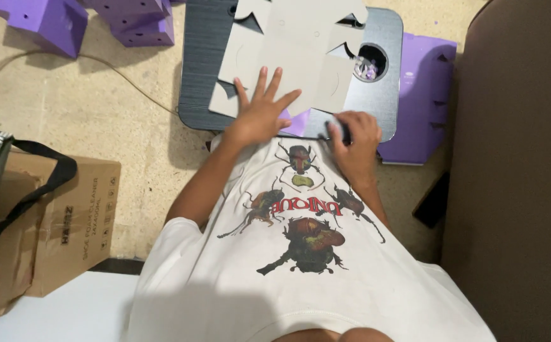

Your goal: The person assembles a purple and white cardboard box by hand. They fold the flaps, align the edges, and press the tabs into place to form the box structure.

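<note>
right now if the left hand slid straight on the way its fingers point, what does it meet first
The left hand lies flat on the grey cardboard cutout, fingers pointing up the sheet. It would likely just cross more of that cardboard; nothing else shows in that line, though depth is unclear.

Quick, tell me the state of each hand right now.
Left hand: open, fingers spread, pressed flat on the grey cardboard cutout.
Right hand: curled at the tray's near edge, over something dark; a grip cannot be told.

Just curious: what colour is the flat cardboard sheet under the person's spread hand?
Grey cardboard sheet, head view.
</note>
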